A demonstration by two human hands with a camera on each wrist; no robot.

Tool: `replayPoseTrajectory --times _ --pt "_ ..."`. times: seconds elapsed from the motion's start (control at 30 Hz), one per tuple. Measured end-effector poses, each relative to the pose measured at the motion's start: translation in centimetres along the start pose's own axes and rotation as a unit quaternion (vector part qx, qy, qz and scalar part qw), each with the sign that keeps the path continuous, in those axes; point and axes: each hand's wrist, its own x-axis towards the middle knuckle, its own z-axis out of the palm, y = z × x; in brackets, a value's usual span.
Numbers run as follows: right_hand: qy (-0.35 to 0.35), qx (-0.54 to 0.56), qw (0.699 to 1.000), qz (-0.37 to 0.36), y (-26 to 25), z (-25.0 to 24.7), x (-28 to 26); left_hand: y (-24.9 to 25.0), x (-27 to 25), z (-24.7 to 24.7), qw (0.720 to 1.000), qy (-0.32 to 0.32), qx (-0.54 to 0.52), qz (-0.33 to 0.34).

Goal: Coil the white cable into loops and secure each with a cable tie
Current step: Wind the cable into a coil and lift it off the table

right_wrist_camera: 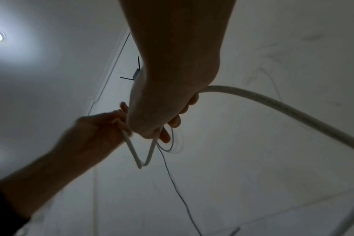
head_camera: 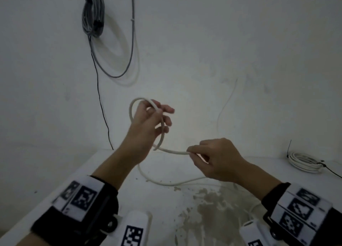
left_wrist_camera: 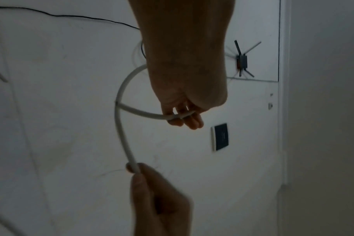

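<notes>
In the head view my left hand (head_camera: pixel 159 114) is raised over the table and pinches the white cable (head_camera: pixel 172 151), which curls into one small loop round its fingers. The cable runs down and right from the loop to my right hand (head_camera: pixel 192 153), which pinches it between thumb and forefinger. Past that hand the cable trails in a slack curve on the table. The left wrist view shows the loop of white cable (left_wrist_camera: pixel 121 138) crossing itself, my left hand (left_wrist_camera: pixel 182 118) above and my right hand (left_wrist_camera: pixel 135 170) below. In the right wrist view the cable (right_wrist_camera: pixel 283 108) leaves my right hand (right_wrist_camera: pixel 158 129).
A finished white coil (head_camera: pixel 303 161) with a black cable tie (head_camera: pixel 288 149) lies at the table's far right. A grey cable coil (head_camera: pixel 93 14) hangs on the wall, with a thin black wire (head_camera: pixel 100 101) below it. The white table (head_camera: pixel 111 171) has a brown stain (head_camera: pixel 212 199).
</notes>
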Motion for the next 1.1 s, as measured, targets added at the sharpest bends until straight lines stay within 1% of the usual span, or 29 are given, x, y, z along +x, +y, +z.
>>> replayPoseTrajectory --times 0.03,0.07,0.13,0.2,0.27,0.3,0.33,0.37,0.4,0.43,0.47,0.5,0.53,0.57,0.6,0.63,0.67,0.7,0.77,0.87,1.0,1.1 --pt "-0.012 -0.013 1.000 -0.025 -0.4 -0.2 0.3 -0.7 -0.3 0.2 0.996 -0.020 0.082 0.022" --pt "-0.017 -0.022 0.999 -0.047 -0.6 -0.5 0.5 -1.4 -0.7 0.3 0.984 -0.041 0.165 0.042" --pt "-0.022 -0.030 0.996 -0.084 -0.8 -1.2 0.9 -2.5 -1.4 0.6 0.952 -0.087 0.291 0.051" --pt "-0.016 -0.023 0.993 -0.111 -0.7 -1.8 1.2 -3.3 -2.0 0.9 0.933 -0.121 0.338 0.023" --pt "0.000 -0.010 0.992 -0.123 -0.4 -2.4 1.4 -3.7 -2.4 1.2 0.919 -0.141 0.369 -0.004" --pt "0.009 -0.009 0.992 -0.124 -0.2 -2.7 1.5 -3.7 -2.4 1.3 0.913 -0.144 0.382 -0.020" --pt "0.018 -0.009 0.993 -0.118 0.0 -3.0 1.5 -3.5 -2.4 1.4 0.913 -0.150 0.376 -0.048" --pt "0.027 -0.011 0.994 -0.105 0.2 -3.3 1.6 -3.2 -2.3 1.5 0.924 -0.167 0.332 -0.092" --pt "0.038 -0.014 0.996 -0.083 0.3 -3.4 1.7 -2.8 -2.2 1.6 0.936 -0.195 0.251 -0.152" --pt "0.045 -0.015 0.998 -0.050 0.5 -3.4 1.7 -2.3 -2.0 1.6 0.937 -0.227 0.155 -0.214" --pt "0.042 0.008 0.999 -0.004 0.7 -3.3 1.8 -1.8 -1.8 1.6 0.929 -0.248 0.066 -0.268" --pt "0.015 0.076 0.995 0.059 0.7 -3.2 1.8 -1.4 -1.5 1.6 0.918 -0.254 -0.005 -0.303" --pt "-0.030 0.187 0.973 0.132 0.6 -3.4 1.7 -1.1 -1.2 1.5 0.912 -0.249 -0.057 -0.320" --pt "-0.072 0.291 0.933 0.200 0.5 -3.5 1.5 -1.1 -1.0 1.5 0.910 -0.239 -0.092 -0.326" --pt "-0.106 0.370 0.889 0.248 0.4 -3.7 1.4 -1.0 -0.8 1.5 0.910 -0.226 -0.114 -0.328" --pt "-0.124 0.415 0.859 0.272 0.3 -3.9 1.2 -1.1 -0.6 1.4 0.912 -0.211 -0.126 -0.327" --pt "-0.132 0.433 0.847 0.280 0.0 -4.0 1.1 -1.2 -0.5 1.3 0.915 -0.198 -0.135 -0.325" --pt "-0.127 0.433 0.846 0.284 -0.2 -4.0 1.0 -1.4 -0.5 1.3 0.917 -0.185 -0.144 -0.323" --pt "-0.083 0.433 0.845 0.304 -0.8 -3.9 1.0 -1.7 -0.5 1.5 0.920 -0.163 -0.164 -0.317" --pt "-0.004 0.470 0.818 0.331 -1.1 -3.9 1.3 -2.0 -0.8 1.8 0.920 -0.148 -0.203 -0.301" --pt "0.035 0.511 0.791 0.336 -1.4 -4.6 1.8 -2.1 -1.1 1.4 0.926 -0.152 -0.200 -0.283" --pt "0.079 0.532 0.770 0.344 -1.0 -4.9 1.9 -2.3 -1.7 1.2 0.919 -0.153 -0.224 -0.287"
